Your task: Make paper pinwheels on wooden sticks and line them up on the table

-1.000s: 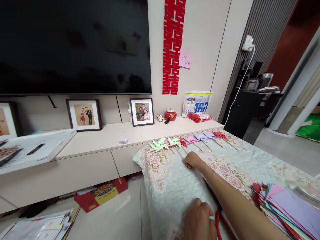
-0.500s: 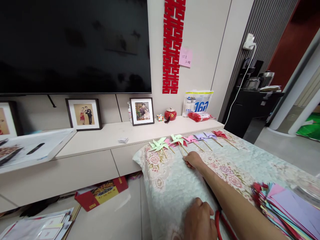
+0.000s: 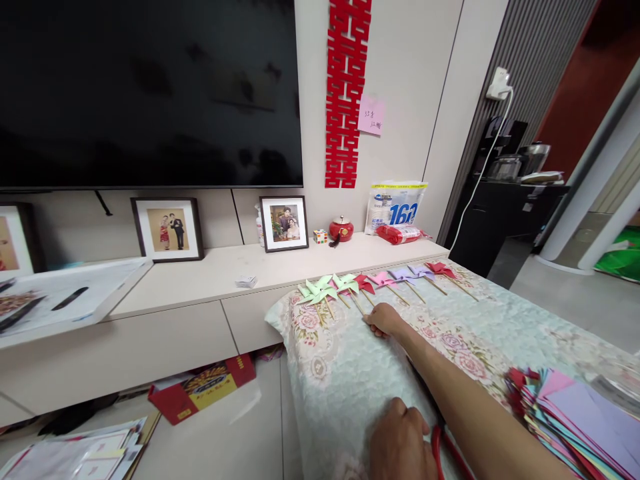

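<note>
At the bottom centre my left hand [image 3: 403, 440] rests curled on the floral quilted cloth [image 3: 340, 373], just beside red-handled scissors [image 3: 440, 453]. Farther up, at mid-frame, my right hand [image 3: 383, 320] pinches the wooden stick of a pale green paper pinwheel [image 3: 345, 284] in the row of coloured pinwheels [image 3: 400, 275].

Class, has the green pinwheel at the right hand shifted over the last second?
Yes. The green pinwheel swung right over the red pinwheel, then back left; the right hand holds its stick.
</note>
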`<state>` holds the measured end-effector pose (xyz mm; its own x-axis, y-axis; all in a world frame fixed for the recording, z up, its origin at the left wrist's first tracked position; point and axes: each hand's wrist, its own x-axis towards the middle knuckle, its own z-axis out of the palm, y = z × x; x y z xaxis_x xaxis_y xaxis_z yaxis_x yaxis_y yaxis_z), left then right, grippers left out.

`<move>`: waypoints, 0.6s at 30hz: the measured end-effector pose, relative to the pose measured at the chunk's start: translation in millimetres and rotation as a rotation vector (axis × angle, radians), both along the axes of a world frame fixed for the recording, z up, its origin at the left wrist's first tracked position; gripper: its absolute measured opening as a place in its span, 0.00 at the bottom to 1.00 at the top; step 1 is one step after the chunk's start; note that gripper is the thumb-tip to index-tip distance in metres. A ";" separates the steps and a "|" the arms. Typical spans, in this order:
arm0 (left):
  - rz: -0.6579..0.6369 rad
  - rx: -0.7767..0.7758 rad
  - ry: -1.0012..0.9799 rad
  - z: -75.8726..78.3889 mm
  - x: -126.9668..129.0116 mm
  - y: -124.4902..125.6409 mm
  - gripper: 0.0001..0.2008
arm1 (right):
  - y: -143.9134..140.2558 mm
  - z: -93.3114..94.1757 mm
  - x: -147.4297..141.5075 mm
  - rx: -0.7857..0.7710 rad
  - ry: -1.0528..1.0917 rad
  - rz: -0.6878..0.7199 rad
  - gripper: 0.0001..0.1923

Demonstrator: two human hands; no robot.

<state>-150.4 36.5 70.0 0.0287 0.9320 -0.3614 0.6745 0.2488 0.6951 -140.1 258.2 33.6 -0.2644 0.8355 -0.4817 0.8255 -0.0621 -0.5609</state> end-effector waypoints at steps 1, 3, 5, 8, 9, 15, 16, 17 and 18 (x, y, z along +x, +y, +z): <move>0.007 0.003 0.014 0.5 0.1 -0.3 0.23 | 0.4 -0.5 0.2 0.000 -0.001 0.002 0.17; 0.001 0.007 0.029 0.4 0.5 -0.9 0.23 | 1.1 -1.7 0.8 0.000 -0.005 0.005 0.17; -0.007 0.022 0.031 -0.6 1.1 -1.6 0.22 | 1.9 -3.3 1.4 0.001 -0.009 0.008 0.17; 0.010 0.049 0.038 -2.3 2.2 -2.6 0.22 | 2.6 -5.4 2.8 0.009 -0.013 0.012 0.16; 0.018 0.057 0.040 -2.9 2.5 -2.9 0.22 | 2.7 -5.8 3.4 0.012 -0.012 0.014 0.16; 0.015 0.101 0.038 -9.6 4.2 -2.8 0.22 | 0.8 -5.4 8.5 0.031 0.006 0.022 0.16; 0.008 0.112 0.040 -11.4 4.6 -2.6 0.22 | -0.1 -5.3 9.4 0.035 0.011 0.024 0.16; 0.007 0.123 0.046 -13.4 5.1 -2.4 0.22 | -1.1 -5.4 10.3 0.040 0.017 0.024 0.16; 0.013 0.134 0.056 -15.9 5.6 -2.3 0.22 | -2.4 -5.5 11.2 0.047 0.024 0.024 0.16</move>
